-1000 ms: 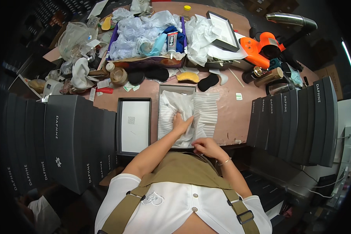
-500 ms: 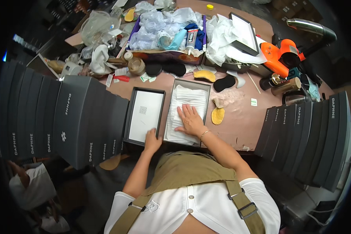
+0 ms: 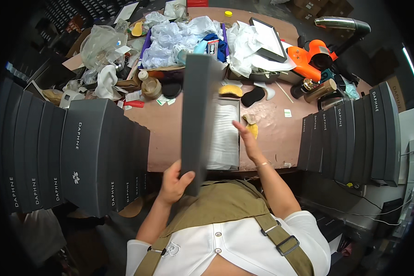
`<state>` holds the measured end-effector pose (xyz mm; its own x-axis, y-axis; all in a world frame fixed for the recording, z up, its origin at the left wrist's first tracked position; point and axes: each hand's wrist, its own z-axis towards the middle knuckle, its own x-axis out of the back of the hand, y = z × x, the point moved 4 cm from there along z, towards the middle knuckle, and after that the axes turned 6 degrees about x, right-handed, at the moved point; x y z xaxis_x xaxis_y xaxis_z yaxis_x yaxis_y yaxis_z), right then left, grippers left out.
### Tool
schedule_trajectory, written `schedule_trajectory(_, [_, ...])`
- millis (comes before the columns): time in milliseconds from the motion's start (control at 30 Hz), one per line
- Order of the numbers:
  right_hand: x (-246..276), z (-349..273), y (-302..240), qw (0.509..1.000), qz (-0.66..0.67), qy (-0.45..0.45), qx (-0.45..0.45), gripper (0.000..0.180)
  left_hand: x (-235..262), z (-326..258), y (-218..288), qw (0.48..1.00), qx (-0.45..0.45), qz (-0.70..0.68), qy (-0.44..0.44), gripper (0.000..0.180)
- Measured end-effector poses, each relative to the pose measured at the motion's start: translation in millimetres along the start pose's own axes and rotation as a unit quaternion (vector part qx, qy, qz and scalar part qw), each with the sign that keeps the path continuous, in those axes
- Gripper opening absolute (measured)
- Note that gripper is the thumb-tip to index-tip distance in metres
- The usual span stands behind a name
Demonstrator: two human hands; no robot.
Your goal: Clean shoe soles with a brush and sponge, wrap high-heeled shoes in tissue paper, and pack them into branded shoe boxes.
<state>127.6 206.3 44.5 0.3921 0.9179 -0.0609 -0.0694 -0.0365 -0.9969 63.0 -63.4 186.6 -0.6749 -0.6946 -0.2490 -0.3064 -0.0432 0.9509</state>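
My left hand [image 3: 174,184] grips the near end of a dark grey shoebox lid [image 3: 197,124], which is tipped up on its long edge and slightly blurred. Partly behind the lid, an open shoebox [image 3: 238,158] lies on the table, and folded white tissue paper [image 3: 224,133] covers what is inside. At the box's right side my right hand [image 3: 249,141] is raised with its fingers stretched, holding nothing. Just beyond those fingers are yellow insole pieces [image 3: 252,130].
Stacked dark shoeboxes stand at left [image 3: 89,152] and right [image 3: 354,133]. Behind are a tray of crumpled plastic [image 3: 165,46], a glue jar [image 3: 151,86], black pads [image 3: 253,96], an orange tool [image 3: 303,62] and a metal nozzle [image 3: 340,22].
My left hand has lifted the lid from the table and swung it upright toward the shoebox. My right hand has left the tissue paper and moved to the right.
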Motion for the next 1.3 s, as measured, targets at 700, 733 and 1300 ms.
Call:
schedule_trajectory(700, [-21,-47,51,0.982,-0.130,0.122,-0.060,0.086,68,95,-201,0.950,0.290,-0.106,-0.044,0.054])
schedule_trajectory(733, [-33,-58,16,0.980,-0.149,0.101,-0.084,0.090,62,85,-192,0.945,0.285,-0.159,-0.028,0.056])
schedule_trajectory(1300, [226,-278,-475,0.670,-0.469,0.436,0.376,0.068,-407,70,196,0.880,-0.092,-0.160,-0.438,0.064])
